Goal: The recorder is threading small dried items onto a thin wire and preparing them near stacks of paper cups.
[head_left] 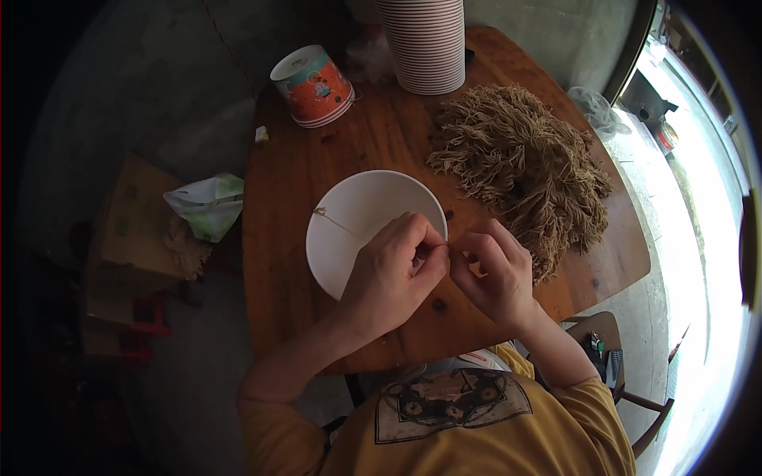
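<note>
My left hand (394, 266) is closed in a pinch over the right part of a white bowl (337, 190). Close beside it, my right hand (498, 278) also pinches, its thumb and finger almost meeting the left fingertips at the bowl's right rim. Whatever lies between the fingers is too small to make out. Inside the bowl, a thin tan strand (340, 225) with a tufted end runs toward my left hand. A large heap of tan, twisted yarn-like strands (528, 159) lies on the table just beyond my right hand.
On the wooden table (294, 317), an upturned orange-and-teal paper tub (317, 91) and a tall stack of white tubs (425, 47) stand at the back. A small white-and-yellow item (261, 135) is near the left edge. Cardboard boxes (139, 210) stand left; a chair (607, 329) stands right.
</note>
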A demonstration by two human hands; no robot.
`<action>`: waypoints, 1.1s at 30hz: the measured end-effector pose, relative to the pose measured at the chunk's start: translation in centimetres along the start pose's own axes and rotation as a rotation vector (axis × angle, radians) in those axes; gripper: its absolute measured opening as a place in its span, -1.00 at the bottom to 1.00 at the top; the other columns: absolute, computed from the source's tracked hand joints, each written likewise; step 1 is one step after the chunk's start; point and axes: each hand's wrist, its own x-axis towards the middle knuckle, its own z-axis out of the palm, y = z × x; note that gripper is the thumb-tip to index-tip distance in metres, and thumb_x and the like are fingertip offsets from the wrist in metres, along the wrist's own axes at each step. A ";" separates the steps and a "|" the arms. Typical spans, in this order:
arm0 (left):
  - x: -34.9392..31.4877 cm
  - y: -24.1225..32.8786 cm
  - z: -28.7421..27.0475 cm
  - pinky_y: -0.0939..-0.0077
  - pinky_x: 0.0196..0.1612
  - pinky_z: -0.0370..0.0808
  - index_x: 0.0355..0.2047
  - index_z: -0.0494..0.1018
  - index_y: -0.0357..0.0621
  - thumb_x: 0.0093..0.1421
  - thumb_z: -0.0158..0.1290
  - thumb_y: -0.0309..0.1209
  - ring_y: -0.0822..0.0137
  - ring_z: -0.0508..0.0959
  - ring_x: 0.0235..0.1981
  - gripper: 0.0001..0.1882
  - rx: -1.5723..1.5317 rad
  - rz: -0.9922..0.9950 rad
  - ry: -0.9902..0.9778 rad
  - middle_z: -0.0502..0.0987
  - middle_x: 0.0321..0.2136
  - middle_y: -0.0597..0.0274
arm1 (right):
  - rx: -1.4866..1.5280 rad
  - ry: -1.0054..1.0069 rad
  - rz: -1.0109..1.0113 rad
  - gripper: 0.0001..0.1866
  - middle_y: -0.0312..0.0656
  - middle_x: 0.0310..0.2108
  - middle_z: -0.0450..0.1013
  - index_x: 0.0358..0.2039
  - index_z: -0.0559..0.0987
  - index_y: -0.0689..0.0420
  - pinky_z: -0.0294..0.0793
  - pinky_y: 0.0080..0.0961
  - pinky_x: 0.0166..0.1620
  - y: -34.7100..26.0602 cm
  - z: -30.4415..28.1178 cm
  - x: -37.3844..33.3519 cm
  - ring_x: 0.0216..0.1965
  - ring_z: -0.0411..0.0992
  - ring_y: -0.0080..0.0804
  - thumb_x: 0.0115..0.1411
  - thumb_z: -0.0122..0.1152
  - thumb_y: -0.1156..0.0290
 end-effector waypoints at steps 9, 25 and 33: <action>0.4 -1.1 -0.4 0.61 -0.38 0.43 -0.34 0.36 -0.24 0.21 -0.02 -0.51 0.54 0.45 -0.44 -0.94 -0.410 -0.221 -0.123 0.46 -0.42 0.32 | 1.040 -0.149 0.724 -0.92 -0.43 -0.47 0.38 -0.35 0.43 0.12 0.25 -0.79 -0.50 0.7 0.1 -0.6 -0.50 0.29 -0.77 0.16 0.15 0.46; 0.2 -0.1 -0.5 0.39 -0.40 0.46 -0.40 0.29 -0.20 0.04 0.07 -0.61 0.24 0.48 -0.40 -0.83 0.239 0.205 0.018 0.39 -0.45 0.19 | 0.625 -0.095 0.415 -0.90 -0.40 -0.45 0.39 -0.34 0.43 0.18 0.31 -0.75 -0.41 0.3 0.4 -0.3 -0.47 0.29 -0.77 0.14 0.16 0.53; 0.7 0.0 -0.5 0.45 -0.37 0.46 -0.44 0.34 -0.21 0.05 0.07 -0.61 0.30 0.50 -0.40 -0.88 0.068 0.085 0.006 0.40 -0.46 0.22 | 0.578 -0.155 0.563 -0.86 -0.43 -0.55 0.37 -0.38 0.45 0.20 0.26 -0.79 -0.47 -0.5 -0.1 -0.1 -0.54 0.25 -0.79 0.11 0.23 0.46</action>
